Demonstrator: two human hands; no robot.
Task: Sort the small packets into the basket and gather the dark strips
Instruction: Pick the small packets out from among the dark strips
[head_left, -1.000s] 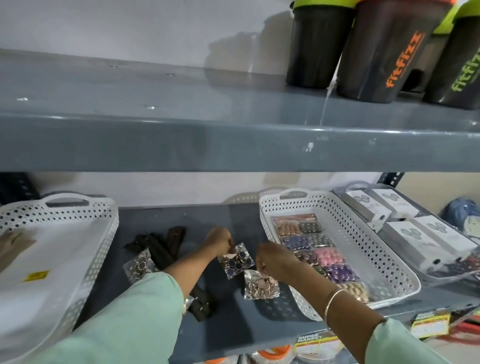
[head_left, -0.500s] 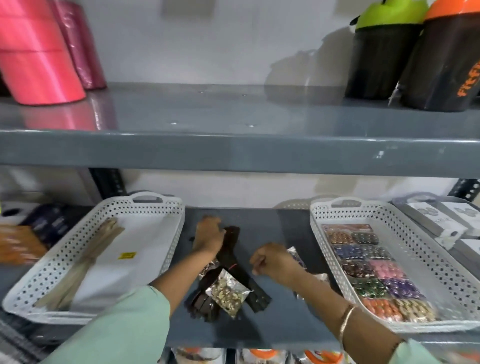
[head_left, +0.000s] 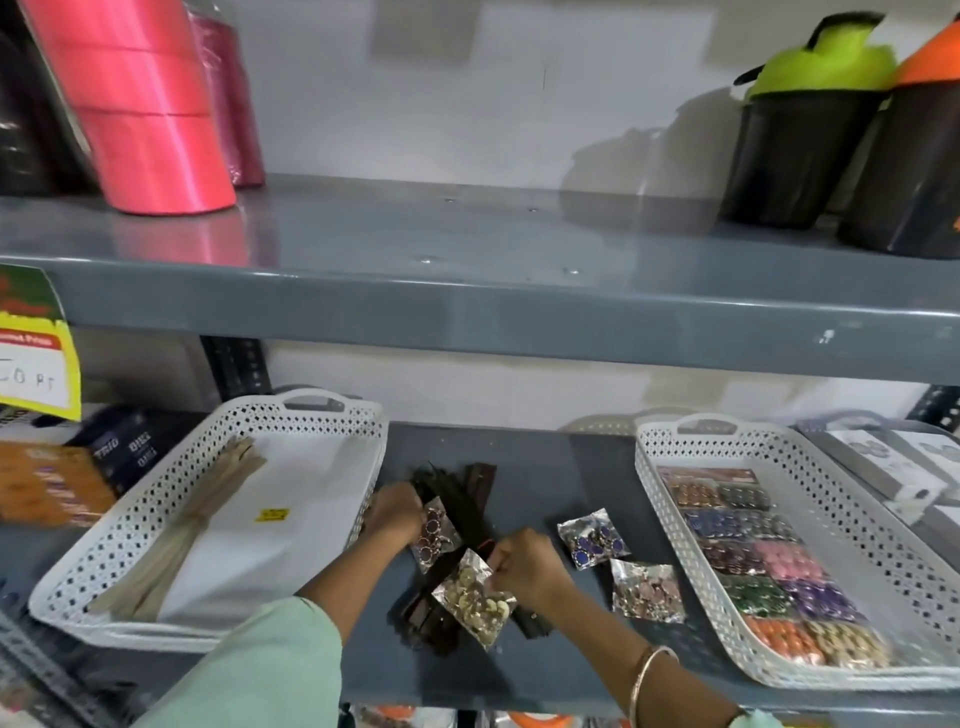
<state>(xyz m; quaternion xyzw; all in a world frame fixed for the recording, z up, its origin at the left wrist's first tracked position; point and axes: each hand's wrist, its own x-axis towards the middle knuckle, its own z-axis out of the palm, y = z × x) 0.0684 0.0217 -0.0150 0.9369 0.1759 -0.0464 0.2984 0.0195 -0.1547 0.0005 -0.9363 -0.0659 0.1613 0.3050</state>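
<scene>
Since half a second ago the right hand has come nearer, now pinching the gold packet atop the dark strips. The left hand grips the strips, running near to far between the baskets.

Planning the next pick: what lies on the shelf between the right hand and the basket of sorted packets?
In the head view, two loose packets: the blue-bead packet and the pinkish packet, between the right hand and the right basket.

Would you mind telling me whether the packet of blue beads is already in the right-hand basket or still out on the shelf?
Out. The blue bead packet lies flat on the grey shelf, left of the right-hand basket and clear of its rim.
</scene>
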